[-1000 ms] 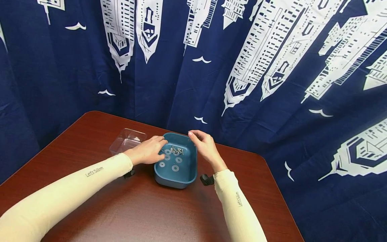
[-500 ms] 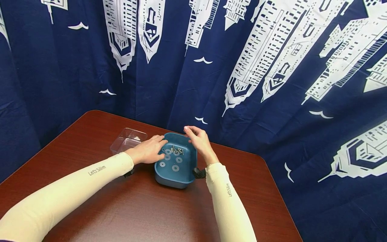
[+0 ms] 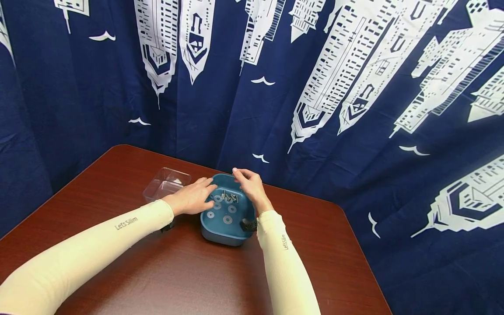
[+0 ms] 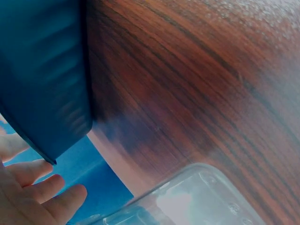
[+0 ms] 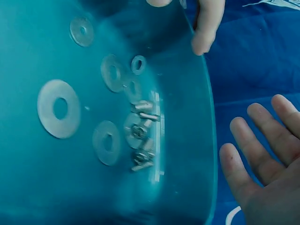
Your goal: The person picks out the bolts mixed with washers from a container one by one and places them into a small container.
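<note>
A blue plastic bin stands on the table, with several pale flat washers spread over its floor. Metal screws lie in a small heap towards its far end, near a smaller ring. My left hand rests over the bin's left rim, its thumb on the inner side and its other fingers spread near the far left corner. Above the far right rim is my right hand, its fingers extended and apart in the right wrist view; nothing shows in it.
A clear plastic box sits left of the bin, partly behind my left forearm. The brown wooden table ends at the back against a navy curtain with white building prints.
My right hand has moved left, from beside the bin's far right corner to over its far rim. The left hand, bin, washers and screws keep their places.
</note>
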A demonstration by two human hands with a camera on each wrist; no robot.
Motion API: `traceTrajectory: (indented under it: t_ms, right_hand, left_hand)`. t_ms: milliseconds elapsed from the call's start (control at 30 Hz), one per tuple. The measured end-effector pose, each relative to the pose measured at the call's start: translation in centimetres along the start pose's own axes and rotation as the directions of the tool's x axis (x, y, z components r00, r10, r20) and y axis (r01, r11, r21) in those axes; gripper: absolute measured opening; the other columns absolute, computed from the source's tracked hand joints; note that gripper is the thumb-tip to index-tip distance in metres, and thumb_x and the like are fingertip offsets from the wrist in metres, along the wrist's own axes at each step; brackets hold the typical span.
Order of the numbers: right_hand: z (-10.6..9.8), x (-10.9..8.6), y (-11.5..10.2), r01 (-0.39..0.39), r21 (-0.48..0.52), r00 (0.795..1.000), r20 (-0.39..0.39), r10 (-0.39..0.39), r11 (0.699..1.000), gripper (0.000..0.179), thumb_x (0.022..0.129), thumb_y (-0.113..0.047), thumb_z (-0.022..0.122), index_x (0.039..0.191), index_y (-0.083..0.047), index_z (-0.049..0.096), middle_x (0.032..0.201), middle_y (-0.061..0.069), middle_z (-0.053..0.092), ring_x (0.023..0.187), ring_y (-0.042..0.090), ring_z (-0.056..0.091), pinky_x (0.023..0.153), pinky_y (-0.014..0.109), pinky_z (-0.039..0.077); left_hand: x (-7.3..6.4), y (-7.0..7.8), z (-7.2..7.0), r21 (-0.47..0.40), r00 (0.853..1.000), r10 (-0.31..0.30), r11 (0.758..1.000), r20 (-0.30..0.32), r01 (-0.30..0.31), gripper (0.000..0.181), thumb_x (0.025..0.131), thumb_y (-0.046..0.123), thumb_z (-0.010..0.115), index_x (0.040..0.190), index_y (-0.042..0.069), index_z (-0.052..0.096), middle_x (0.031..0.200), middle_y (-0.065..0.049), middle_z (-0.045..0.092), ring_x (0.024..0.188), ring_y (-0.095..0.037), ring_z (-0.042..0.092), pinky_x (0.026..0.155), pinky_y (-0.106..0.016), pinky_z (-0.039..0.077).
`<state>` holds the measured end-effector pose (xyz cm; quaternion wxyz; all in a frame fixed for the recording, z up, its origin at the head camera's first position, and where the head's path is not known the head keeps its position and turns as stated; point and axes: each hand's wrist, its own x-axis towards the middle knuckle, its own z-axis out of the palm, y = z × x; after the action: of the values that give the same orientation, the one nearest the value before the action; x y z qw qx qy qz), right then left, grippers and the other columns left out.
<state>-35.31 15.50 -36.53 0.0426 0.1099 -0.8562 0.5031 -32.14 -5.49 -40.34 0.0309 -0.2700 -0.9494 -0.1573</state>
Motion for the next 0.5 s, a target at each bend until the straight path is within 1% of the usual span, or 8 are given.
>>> traceTrajectory:
  t_ms: [167,300,400,500]
  right_hand:
    - [1.1,-0.2,1.0,-0.048,-0.01,0.999,-0.002,0.048,0.999,0.05,0.096,-0.05,0.061,0.123,-0.01,0.072,0.12,0.014,0.071,0.111,0.031,0.065,0.099,0.046,0.05]
    - [1.9,-0.2,2.0,-0.106,0.02,0.993,-0.045,0.107,0.994,0.053,0.098,-0.05,0.059,0.123,-0.004,0.071,0.12,0.014,0.072,0.114,0.031,0.064,0.102,0.048,0.048]
    - [2.3,-0.3,2.6,-0.176,0.077,0.978,-0.1,0.183,0.981,0.053,0.099,-0.047,0.059,0.122,-0.001,0.071,0.12,0.015,0.072,0.114,0.03,0.063,0.103,0.047,0.047]
    - [2.8,-0.2,3.0,-0.219,0.126,0.956,-0.169,0.239,0.967,0.05,0.098,-0.045,0.06,0.119,-0.002,0.072,0.118,0.016,0.071,0.107,0.027,0.062,0.097,0.043,0.048]
  left_hand:
    - [-0.2,0.0,0.0,0.025,1.0,0.003,1.0,0.004,-0.003,0.061,0.096,0.033,0.061,0.146,-0.001,0.049,0.158,-0.024,0.037,0.147,-0.042,0.032,0.116,-0.055,0.033]
    - [-0.3,-0.1,0.0,0.04,1.0,0.001,0.999,0.008,-0.002,0.06,0.096,0.033,0.06,0.145,-0.001,0.051,0.158,-0.024,0.037,0.147,-0.044,0.032,0.117,-0.056,0.032]
    - [-0.2,-0.1,0.1,0.049,1.0,0.009,0.999,0.006,-0.009,0.059,0.096,0.033,0.059,0.144,0.0,0.052,0.157,-0.025,0.037,0.147,-0.044,0.032,0.117,-0.055,0.032]
    - [-0.1,-0.1,0.0,0.055,1.0,0.019,0.998,-0.005,-0.018,0.058,0.096,0.033,0.059,0.143,0.0,0.053,0.157,-0.025,0.038,0.147,-0.045,0.033,0.117,-0.056,0.032]
